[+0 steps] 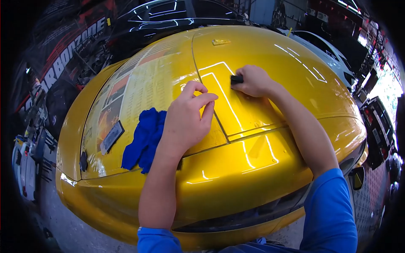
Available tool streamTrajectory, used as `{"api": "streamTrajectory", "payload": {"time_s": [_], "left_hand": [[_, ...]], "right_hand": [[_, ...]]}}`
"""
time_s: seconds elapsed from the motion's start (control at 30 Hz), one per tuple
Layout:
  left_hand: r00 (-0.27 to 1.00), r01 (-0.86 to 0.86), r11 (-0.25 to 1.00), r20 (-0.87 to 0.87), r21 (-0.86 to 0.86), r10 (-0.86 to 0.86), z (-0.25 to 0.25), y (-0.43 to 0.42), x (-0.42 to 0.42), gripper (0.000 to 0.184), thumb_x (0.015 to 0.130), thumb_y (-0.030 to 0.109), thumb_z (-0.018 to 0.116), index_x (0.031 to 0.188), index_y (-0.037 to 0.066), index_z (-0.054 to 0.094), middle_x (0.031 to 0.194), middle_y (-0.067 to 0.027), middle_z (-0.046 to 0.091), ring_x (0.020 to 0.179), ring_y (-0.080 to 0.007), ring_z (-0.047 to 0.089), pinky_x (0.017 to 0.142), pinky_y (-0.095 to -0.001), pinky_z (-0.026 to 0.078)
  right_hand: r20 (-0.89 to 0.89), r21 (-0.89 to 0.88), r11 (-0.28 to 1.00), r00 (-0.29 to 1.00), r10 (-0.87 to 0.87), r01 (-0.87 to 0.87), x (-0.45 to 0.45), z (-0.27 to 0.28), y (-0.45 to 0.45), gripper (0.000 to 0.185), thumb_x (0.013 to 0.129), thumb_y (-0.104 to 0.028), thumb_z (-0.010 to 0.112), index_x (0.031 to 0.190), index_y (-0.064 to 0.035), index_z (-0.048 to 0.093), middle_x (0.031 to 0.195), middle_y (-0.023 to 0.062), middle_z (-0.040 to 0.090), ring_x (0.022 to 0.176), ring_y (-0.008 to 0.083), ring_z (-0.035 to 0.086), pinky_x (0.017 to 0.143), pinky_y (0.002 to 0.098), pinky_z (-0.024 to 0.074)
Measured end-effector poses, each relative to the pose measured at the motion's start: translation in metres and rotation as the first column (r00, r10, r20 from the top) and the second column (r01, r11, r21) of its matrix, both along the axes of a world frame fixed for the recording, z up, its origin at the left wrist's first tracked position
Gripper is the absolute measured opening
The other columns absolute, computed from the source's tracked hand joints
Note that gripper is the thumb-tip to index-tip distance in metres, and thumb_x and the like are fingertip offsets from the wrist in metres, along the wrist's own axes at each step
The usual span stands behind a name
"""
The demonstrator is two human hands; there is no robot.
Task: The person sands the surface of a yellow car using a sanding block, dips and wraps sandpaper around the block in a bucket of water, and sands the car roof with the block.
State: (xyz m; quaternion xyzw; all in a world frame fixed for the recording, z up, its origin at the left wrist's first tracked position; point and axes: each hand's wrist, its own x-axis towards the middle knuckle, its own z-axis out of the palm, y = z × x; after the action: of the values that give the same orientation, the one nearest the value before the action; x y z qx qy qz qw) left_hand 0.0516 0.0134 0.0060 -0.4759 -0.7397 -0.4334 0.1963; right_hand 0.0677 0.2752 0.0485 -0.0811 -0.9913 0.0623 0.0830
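Observation:
My right hand [254,81] grips a small black block [236,79] against the glossy yellow car body [257,103], to the right of a dark panel seam. My left hand [188,119] hovers over the body left of that seam, thumb and fingertips pinched together. Whatever is between those fingertips, if anything, is too small to make out. Beside my left wrist lies a crumpled blue cloth [145,139]. Farther left is a flat grey card with a dark edge [112,137]. A small dark object [83,161] rests near the body's left side.
A small yellow piece [220,42] sits on the far part of the body. Behind it stands a dark car [164,21], with a pale car [320,48] at the far right. A lettered black banner [69,55] hangs at left. A black vehicle [378,133] is at right.

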Motion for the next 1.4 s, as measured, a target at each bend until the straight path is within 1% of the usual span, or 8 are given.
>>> {"api": "streamTrajectory", "payload": {"time_s": [0.4, 0.43, 0.5, 0.7, 0.77, 0.87, 1.07, 1.4], "left_hand": [[0.999, -0.036, 0.998, -0.036, 0.046, 0.038, -0.004, -0.003, -0.003, 0.012, 0.091, 0.005, 0.07, 0.1, 0.002, 0.077, 0.111, -0.0112, 0.065, 0.089, -0.0295, 0.07, 0.08, -0.0373, 0.056], [0.998, -0.038, 0.998, -0.039, 0.045, 0.04, -0.006, -0.002, -0.003, 0.012, 0.091, 0.005, 0.07, 0.1, 0.002, 0.077, 0.111, -0.0112, 0.065, 0.088, -0.0295, 0.07, 0.08, -0.0374, 0.056], [0.997, -0.047, 0.998, -0.059, 0.042, 0.049, -0.005, -0.005, -0.006, 0.012, 0.091, 0.006, 0.07, 0.1, 0.002, 0.077, 0.112, -0.0114, 0.065, 0.088, -0.0294, 0.07, 0.079, -0.0376, 0.056], [0.995, -0.076, 0.982, -0.045, 0.172, 0.085, -0.004, -0.003, -0.007, 0.013, 0.092, 0.008, 0.069, 0.1, 0.002, 0.077, 0.115, -0.0124, 0.064, 0.085, -0.0296, 0.07, 0.079, -0.0388, 0.057], [0.995, -0.069, 0.988, -0.056, 0.138, 0.077, -0.005, -0.002, -0.004, 0.014, 0.092, 0.008, 0.069, 0.101, 0.003, 0.077, 0.115, -0.0125, 0.063, 0.085, -0.0296, 0.07, 0.079, -0.0395, 0.057], [0.994, -0.085, 0.99, -0.059, 0.112, 0.092, -0.004, -0.004, -0.005, 0.015, 0.092, 0.009, 0.068, 0.101, 0.003, 0.078, 0.116, -0.0127, 0.063, 0.084, -0.0295, 0.07, 0.079, -0.0401, 0.057], [0.994, -0.059, 0.992, -0.084, 0.113, 0.069, -0.008, 0.0, -0.001, 0.014, 0.091, 0.009, 0.068, 0.1, 0.003, 0.078, 0.116, -0.0124, 0.063, 0.084, -0.0297, 0.07, 0.077, -0.0402, 0.057], [0.998, -0.024, 0.997, -0.056, 0.068, 0.028, -0.006, 0.001, 0.002, 0.013, 0.09, 0.005, 0.069, 0.1, 0.003, 0.077, 0.115, -0.013, 0.063, 0.083, -0.0285, 0.07, 0.076, -0.0383, 0.056]], "right_hand": [[-0.035, -0.089, 0.996, 0.999, -0.024, 0.021, 0.001, -0.007, 0.018, 0.032, 0.085, -0.037, 0.079, 0.092, -0.0053, 0.075, 0.084, 0.0161, 0.075, 0.08, 0.0337, 0.073, 0.078, 0.043, 0.056], [-0.137, 0.012, 1.0, 0.991, 0.011, -0.01, -0.008, -0.01, 0.019, 0.032, 0.085, -0.036, 0.079, 0.089, -0.0051, 0.075, 0.08, 0.0145, 0.075, 0.077, 0.0316, 0.073, 0.076, 0.0417, 0.056], [-0.077, -0.048, 0.999, 0.997, -0.02, 0.016, -0.006, -0.008, 0.021, 0.032, 0.085, -0.036, 0.079, 0.091, -0.0042, 0.075, 0.081, 0.0156, 0.075, 0.077, 0.0328, 0.073, 0.076, 0.0419, 0.0559], [-0.103, -0.025, 0.999, 0.994, -0.037, 0.034, -0.021, -0.011, 0.022, 0.033, 0.085, -0.035, 0.078, 0.093, -0.0031, 0.075, 0.082, 0.017, 0.075, 0.077, 0.0332, 0.073, 0.076, 0.0424, 0.0556], [-0.161, -0.001, 0.998, 0.985, -0.06, 0.06, -0.026, -0.015, 0.024, 0.033, 0.086, -0.035, 0.078, 0.092, -0.0032, 0.075, 0.081, 0.0168, 0.075, 0.076, 0.0328, 0.073, 0.075, 0.0423, 0.0553], [-0.007, -0.113, 0.993, 0.999, -0.042, 0.041, -0.004, 0.0, 0.008, 0.034, 0.086, -0.035, 0.078, 0.094, -0.0023, 0.075, 0.084, 0.0198, 0.075, 0.078, 0.0353, 0.073, 0.076, 0.0439, 0.0552], [-0.148, -0.009, 0.996, 0.985, -0.088, 0.088, -0.03, -0.016, 0.022, 0.034, 0.086, -0.035, 0.078, 0.095, -0.0025, 0.075, 0.087, 0.0187, 0.075, 0.082, 0.033, 0.073, 0.077, 0.0431, 0.0554], [-0.084, -0.082, 0.995, 0.994, -0.064, 0.057, -0.026, -0.015, 0.028, 0.035, 0.087, -0.037, 0.077, 0.1, -0.0047, 0.077, 0.09, 0.0176, 0.076, 0.085, 0.0338, 0.074, 0.079, 0.0439, 0.0559]]}}
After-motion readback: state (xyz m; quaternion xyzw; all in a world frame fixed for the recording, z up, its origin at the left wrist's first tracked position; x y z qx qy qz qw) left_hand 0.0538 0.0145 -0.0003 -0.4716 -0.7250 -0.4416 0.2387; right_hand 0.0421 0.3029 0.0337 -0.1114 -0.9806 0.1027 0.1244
